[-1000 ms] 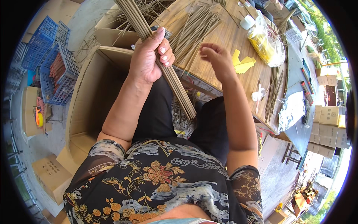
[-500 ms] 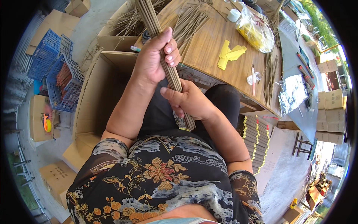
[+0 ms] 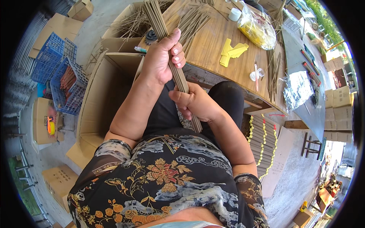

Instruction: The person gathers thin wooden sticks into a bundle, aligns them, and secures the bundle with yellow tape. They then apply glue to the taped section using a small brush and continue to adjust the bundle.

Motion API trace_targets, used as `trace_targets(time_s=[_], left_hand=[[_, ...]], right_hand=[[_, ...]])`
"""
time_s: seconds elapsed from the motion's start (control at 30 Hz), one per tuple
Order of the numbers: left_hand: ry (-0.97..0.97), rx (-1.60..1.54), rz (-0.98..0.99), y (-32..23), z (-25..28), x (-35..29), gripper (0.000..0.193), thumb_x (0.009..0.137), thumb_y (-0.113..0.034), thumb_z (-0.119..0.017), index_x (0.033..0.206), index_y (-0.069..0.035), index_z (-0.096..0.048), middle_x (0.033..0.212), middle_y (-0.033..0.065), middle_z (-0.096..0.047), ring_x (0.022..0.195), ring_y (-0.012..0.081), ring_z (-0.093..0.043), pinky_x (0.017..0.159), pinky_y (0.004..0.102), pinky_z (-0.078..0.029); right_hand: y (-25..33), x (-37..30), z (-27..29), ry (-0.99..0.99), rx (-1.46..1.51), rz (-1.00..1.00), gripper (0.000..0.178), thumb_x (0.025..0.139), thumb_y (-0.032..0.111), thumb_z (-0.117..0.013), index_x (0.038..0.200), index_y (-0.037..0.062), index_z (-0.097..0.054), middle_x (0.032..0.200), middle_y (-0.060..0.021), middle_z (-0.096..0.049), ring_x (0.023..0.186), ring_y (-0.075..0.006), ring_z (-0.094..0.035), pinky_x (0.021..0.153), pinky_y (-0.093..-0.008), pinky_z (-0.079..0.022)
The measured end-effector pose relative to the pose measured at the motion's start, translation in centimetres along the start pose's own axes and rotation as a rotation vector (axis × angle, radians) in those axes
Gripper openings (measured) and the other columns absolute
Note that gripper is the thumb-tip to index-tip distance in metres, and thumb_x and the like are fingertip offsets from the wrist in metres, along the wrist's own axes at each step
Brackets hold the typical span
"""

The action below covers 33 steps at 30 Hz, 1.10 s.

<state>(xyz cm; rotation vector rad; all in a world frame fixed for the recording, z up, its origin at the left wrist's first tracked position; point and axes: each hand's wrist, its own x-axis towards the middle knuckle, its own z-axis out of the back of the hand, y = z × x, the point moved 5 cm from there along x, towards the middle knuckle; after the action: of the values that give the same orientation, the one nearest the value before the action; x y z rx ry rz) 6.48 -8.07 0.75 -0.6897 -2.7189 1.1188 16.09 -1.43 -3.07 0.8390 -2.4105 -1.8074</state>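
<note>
The bundle of thin brown sticks (image 3: 173,62) runs along one long axis, from the upper middle of the view down and to the right, with its far end pointing away over the wooden table (image 3: 216,49) and its near end pointing toward the person's lap. The bundle sits above the gap between the table edge and the lap, clear of both. The left hand (image 3: 161,60) is closed around the bundle at mid-length, fingers wrapped over the top and thumb raised along the sticks. The right hand (image 3: 195,104) is closed around the lower part of the same bundle, just below the left hand; the near tip protrudes beyond it. Loose sticks (image 3: 194,21) lie fanned on the table beyond the hands. A stack of yellow paper strips (image 3: 232,51) lies flat on the table to the right, well apart from the hands. A clear plastic bag with yellow contents (image 3: 256,28) lies farther back. A second clear plastic bag (image 3: 298,89) rests at the table's right end. An open brown cardboard box (image 3: 100,95) stands on the floor left of the left forearm. Blue plastic crates (image 3: 57,72) stand farther left. Flat grey packets with yellow bands (image 3: 262,140) lie stacked on the floor to the right. Closed cardboard boxes (image 3: 338,108) stand at the far right.
</note>
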Motion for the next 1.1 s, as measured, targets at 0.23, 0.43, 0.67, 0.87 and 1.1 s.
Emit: trace_targets(time_s=[0.23,0.43,0.67,0.87,1.1], left_hand=[[0.094,-0.006,0.011,0.2,-0.2,0.0,0.023,0.086,-0.03,-0.056,0.079,-0.009,-0.05,0.065,0.0019,-0.051,0.054,0.0112,-0.05,0.051,0.0247,-0.043],[-0.141,0.179,-0.13,1.0,0.2,-1.4,0.021,0.082,-0.029,-0.062,0.075,-0.012,-0.051,0.06,0.0006,-0.051,0.053,0.0121,-0.05,0.049,0.0253,-0.042],[0.027,-0.002,-0.048,0.9,0.2,-1.2,0.029,0.087,-0.03,-0.054,0.067,-0.013,-0.043,0.052,-0.004,-0.04,0.042,0.0054,-0.037,0.04,0.0202,-0.031],[0.229,-0.117,0.001,0.5,-0.3,-0.9,0.029,0.091,-0.028,-0.047,0.068,-0.011,-0.044,0.053,-0.0037,-0.04,0.042,0.0055,-0.037,0.039,0.0199,-0.031],[-0.091,0.053,-0.148,-0.3,0.8,-0.9,0.026,0.082,-0.023,-0.062,0.066,-0.011,-0.047,0.054,-0.0005,-0.046,0.044,0.0111,-0.043,0.043,0.0249,-0.036]], right_hand=[[0.1,-0.1,0.0,-0.021,0.021,0.011,0.016,0.084,0.016,-0.055,0.078,0.0056,-0.044,0.052,0.0,-0.042,0.037,-0.0084,-0.038,0.035,-0.0221,-0.032],[0.1,1.1,1.6,-0.484,-0.766,0.575,0.023,0.083,0.021,-0.057,0.08,0.0012,-0.045,0.059,-0.0045,-0.052,0.043,-0.0117,-0.049,0.04,-0.0256,-0.041],[0.5,0.6,0.7,-0.08,-0.266,0.105,0.024,0.081,0.021,-0.061,0.077,0.002,-0.047,0.059,-0.0039,-0.053,0.045,-0.0113,-0.052,0.041,-0.0241,-0.042],[0.8,-0.1,0.1,0.042,-0.059,0.005,0.025,0.082,0.022,-0.061,0.073,0.002,-0.048,0.057,-0.0063,-0.053,0.047,-0.015,-0.054,0.045,-0.0268,-0.045],[0.9,0.3,1.0,-0.425,-0.684,0.273,0.03,0.079,0.024,-0.06,0.077,-0.0038,-0.049,0.068,-0.0252,-0.056,0.069,-0.0398,-0.058,0.062,-0.0415,-0.045]])
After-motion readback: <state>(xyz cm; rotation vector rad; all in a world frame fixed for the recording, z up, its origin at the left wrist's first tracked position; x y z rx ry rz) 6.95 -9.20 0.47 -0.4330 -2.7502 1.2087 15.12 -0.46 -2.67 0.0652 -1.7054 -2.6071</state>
